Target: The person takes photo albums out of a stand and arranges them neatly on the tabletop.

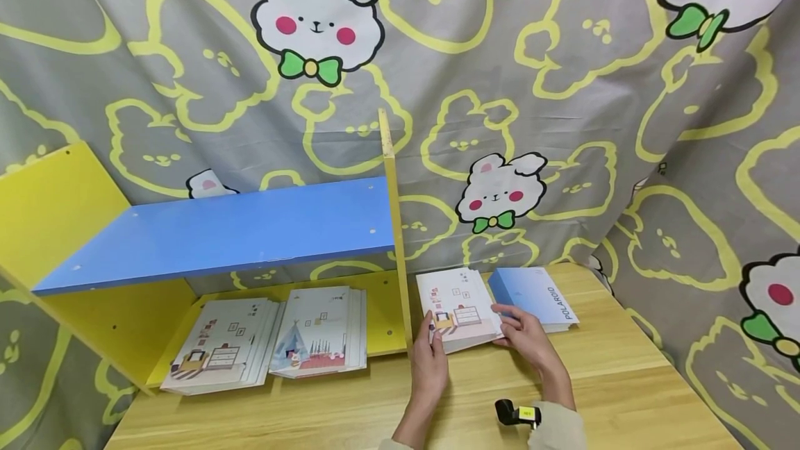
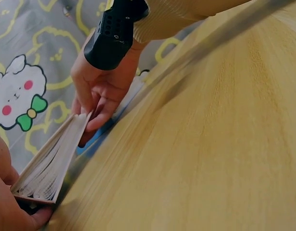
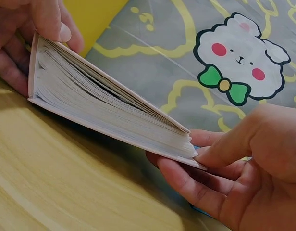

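Both hands hold a thick white book [image 1: 455,297] with a drawn room on its cover. My left hand [image 1: 430,367] grips its left edge, the spine side, with the thumb on top. At the opposite side, my right hand [image 1: 531,342] pinches the page edge between thumb and fingers. In the right wrist view the page block [image 3: 114,106] shows between slightly spread covers, tilted above the wooden tabletop [image 3: 52,168]. Just right of it lies a blue book [image 1: 525,294] marked POLAROID, partly hidden behind the right hand.
Left of the hands stands a yellow shelf unit with a blue shelf board [image 1: 237,231] and an upright yellow side panel [image 1: 397,242]. On its lower level lie two leaning stacks of white books, a left stack [image 1: 215,339] and a right stack [image 1: 319,332]. A patterned curtain [image 1: 437,117] hangs behind.
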The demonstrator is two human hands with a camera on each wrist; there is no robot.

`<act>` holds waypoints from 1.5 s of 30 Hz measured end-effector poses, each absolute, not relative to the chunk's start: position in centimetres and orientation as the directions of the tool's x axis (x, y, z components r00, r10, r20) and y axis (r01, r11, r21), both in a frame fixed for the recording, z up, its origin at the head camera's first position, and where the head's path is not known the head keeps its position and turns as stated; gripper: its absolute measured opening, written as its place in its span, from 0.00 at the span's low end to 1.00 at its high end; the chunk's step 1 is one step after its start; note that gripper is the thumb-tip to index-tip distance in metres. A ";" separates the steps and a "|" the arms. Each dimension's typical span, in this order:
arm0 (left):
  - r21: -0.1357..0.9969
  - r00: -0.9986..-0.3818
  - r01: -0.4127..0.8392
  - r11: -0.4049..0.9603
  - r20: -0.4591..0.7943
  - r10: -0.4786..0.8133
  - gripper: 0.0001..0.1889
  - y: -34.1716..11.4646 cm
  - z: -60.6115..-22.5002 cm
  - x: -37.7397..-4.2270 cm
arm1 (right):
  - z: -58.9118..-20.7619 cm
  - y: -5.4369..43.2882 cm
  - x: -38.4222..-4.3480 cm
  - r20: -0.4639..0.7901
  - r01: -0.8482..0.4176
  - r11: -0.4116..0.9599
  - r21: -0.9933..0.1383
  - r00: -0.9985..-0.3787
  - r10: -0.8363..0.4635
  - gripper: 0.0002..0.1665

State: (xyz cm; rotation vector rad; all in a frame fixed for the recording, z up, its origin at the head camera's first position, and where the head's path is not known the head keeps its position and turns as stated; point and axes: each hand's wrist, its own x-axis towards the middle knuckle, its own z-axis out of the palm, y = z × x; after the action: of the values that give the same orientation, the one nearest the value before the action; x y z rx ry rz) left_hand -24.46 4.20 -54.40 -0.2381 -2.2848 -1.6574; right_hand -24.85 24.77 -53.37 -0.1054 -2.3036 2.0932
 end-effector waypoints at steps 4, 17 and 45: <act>0.897 -0.940 0.311 0.313 0.340 -0.042 0.23 4.2 -54.5 -24.4 | -53.4 24.7 -24.8 -0.027 0.034 0.097 -0.995 -0.997 0.074 0.26; 0.907 -0.951 0.281 0.314 0.307 -0.034 0.23 4.3 -54.4 -24.3 | -53.7 24.6 -24.8 -0.019 0.031 0.133 -0.991 -0.996 0.091 0.26; 0.918 -0.954 0.265 0.294 0.294 -0.059 0.25 4.6 -54.4 -24.3 | -52.7 23.6 -25.1 -0.035 0.076 0.301 -0.951 -0.989 0.141 0.28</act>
State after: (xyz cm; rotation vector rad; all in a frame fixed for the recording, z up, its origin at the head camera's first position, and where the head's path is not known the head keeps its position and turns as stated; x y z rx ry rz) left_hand -24.30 4.61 -54.45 -0.1886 -2.2930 -1.7095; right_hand -25.11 23.59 -52.70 -0.2082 -2.4890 1.8134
